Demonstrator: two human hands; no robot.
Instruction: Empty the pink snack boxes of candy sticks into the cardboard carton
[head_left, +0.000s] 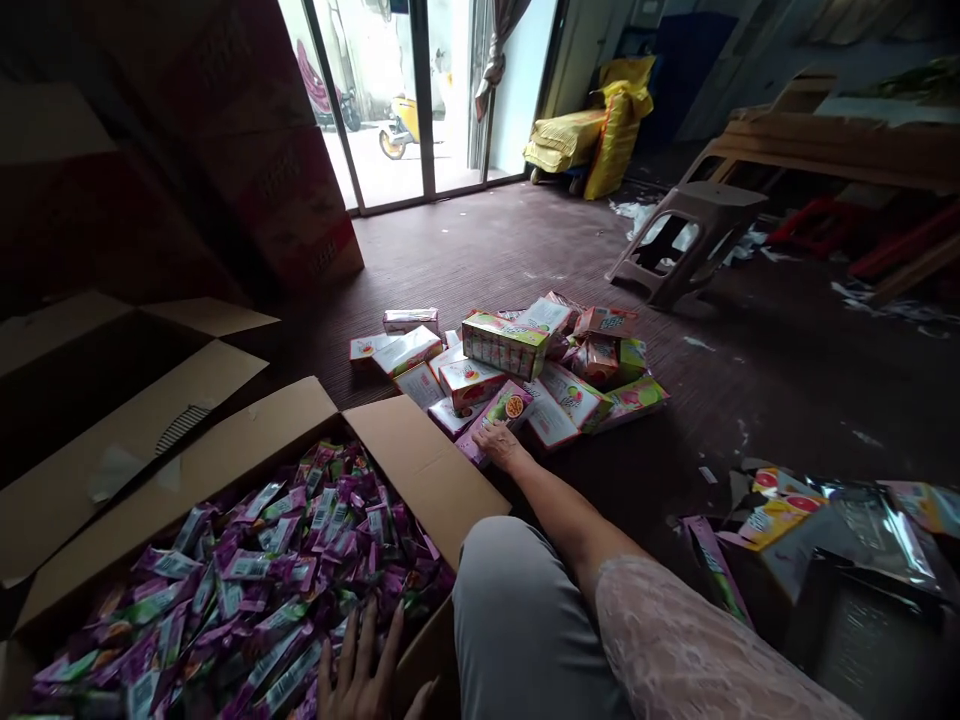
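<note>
My right hand (496, 441) reaches forward to the floor and closes on a small purple carton (501, 411) at the near edge of a pile of colourful cartons (517, 365). My left hand (361, 670) lies with fingers spread on the purple sachets (247, 580) that fill an open cardboard box (420, 455) at the lower left. My grey trouser knee (517, 610) sits between the box and my right arm.
A second open cardboard box (112, 400) stands left of the first. A plastic stool (686, 235) lies tipped on the floor behind the pile. Foil wrappers and flattened cartons (825, 520) lie at right. Stacked boxes (285, 190) and glass doors (412, 100) stand at the back.
</note>
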